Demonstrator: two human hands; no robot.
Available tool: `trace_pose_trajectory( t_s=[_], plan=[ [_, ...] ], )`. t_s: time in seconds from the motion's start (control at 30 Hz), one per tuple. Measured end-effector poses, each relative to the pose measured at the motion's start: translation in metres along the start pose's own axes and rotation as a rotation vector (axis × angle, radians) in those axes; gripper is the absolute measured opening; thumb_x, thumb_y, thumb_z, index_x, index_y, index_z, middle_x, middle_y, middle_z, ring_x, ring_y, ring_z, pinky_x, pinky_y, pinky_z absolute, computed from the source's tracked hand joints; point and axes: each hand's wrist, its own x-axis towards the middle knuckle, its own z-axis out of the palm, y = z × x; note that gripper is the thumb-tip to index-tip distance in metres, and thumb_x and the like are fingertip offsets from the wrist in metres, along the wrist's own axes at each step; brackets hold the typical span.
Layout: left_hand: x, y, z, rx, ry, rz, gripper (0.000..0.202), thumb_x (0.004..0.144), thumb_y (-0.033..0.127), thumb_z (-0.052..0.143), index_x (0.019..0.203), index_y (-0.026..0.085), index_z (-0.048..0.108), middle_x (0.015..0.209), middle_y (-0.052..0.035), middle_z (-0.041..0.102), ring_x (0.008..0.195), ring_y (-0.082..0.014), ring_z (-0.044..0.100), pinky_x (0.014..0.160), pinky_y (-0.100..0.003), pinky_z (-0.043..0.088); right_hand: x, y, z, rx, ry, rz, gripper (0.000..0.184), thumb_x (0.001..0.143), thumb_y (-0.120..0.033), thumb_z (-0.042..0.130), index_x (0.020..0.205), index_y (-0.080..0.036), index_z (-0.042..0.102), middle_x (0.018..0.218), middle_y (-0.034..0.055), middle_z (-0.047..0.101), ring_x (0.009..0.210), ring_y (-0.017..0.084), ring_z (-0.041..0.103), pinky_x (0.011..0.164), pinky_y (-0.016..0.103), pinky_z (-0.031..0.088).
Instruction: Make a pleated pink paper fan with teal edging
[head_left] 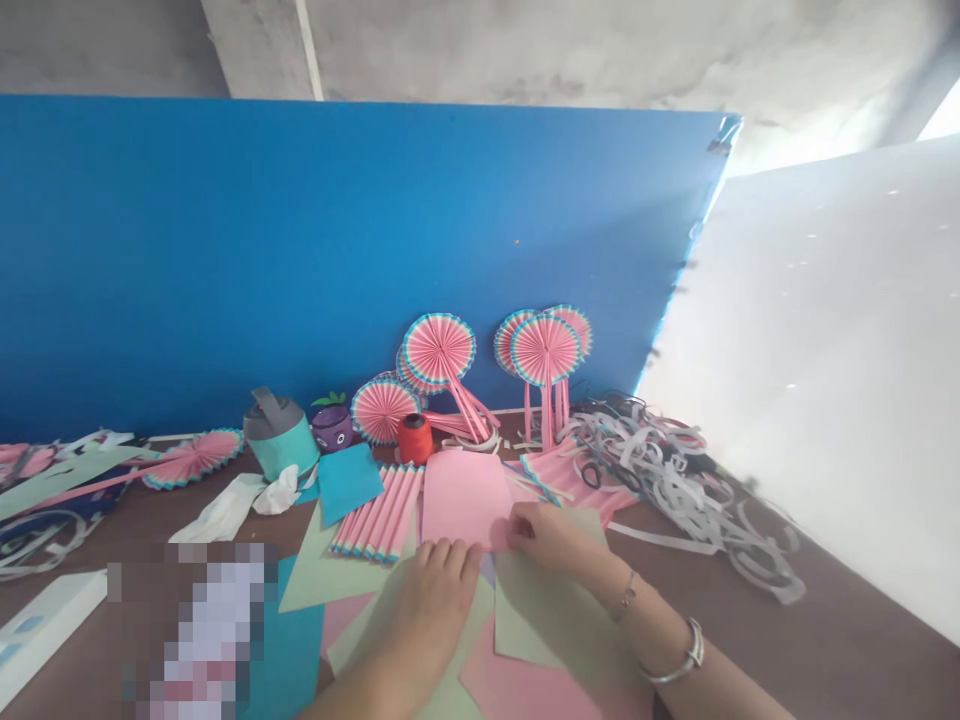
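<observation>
Head view: the pink sheet point(463, 495) lies ahead of the hands, the left hand point(442, 590) flat and unclenched at its near edge, the right hand point(551, 535) curled at its corner, grip indeterminable. Left-ahead: pleated paper point(379, 515), red spool point(415, 442), leafy purple pot point(332, 432), teal container point(283, 445), contents hidden. Right: white strips point(660, 460) tangled across the surface point(825, 660).

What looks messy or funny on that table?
The white strips on the right side of the table stand out: they lie in a tangled, curling heap, with loose ends trailing. A crumpled white tissue also sits by the teal-and-grey container. I can't see any spill.
</observation>
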Motion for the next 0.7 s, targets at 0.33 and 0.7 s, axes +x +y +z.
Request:
trace_pose_trajectory(
  t_s=[0.33, 0.7],
  plan=[
    [0.001, 0.003, 0.020, 0.045, 0.005, 0.041, 0.033, 0.076, -0.001, 0.050, 0.105, 0.012, 0.060, 0.091, -0.0106, 0.058, 0.087, -0.0266, 0.052, 0.072, -0.038, 0.043, -0.022, -0.052, 0.004, -0.367, -0.044, -0.299, 0.021, 0.077, -0.009, 0.050, 0.089, -0.014, 0.066, 0.092, 0.0107, 0.063, 0.088, 0.023, 0.057, 0.074, 0.033, 0.037],
    [-0.001, -0.001, 0.029, -0.062, 0.081, -0.070, 0.042, 0.076, -0.001, 0.052, 0.114, 0.016, 0.055, 0.093, -0.0099, 0.057, 0.087, -0.0247, 0.052, 0.071, -0.035, 0.042, -0.032, -0.074, 0.004, -0.424, -0.121, -0.020, 0.026, 0.079, 0.001, 0.047, 0.089, -0.010, 0.068, 0.091, 0.0181, 0.066, 0.080, 0.027, 0.067, 0.056, 0.030, 0.038]
  ],
)
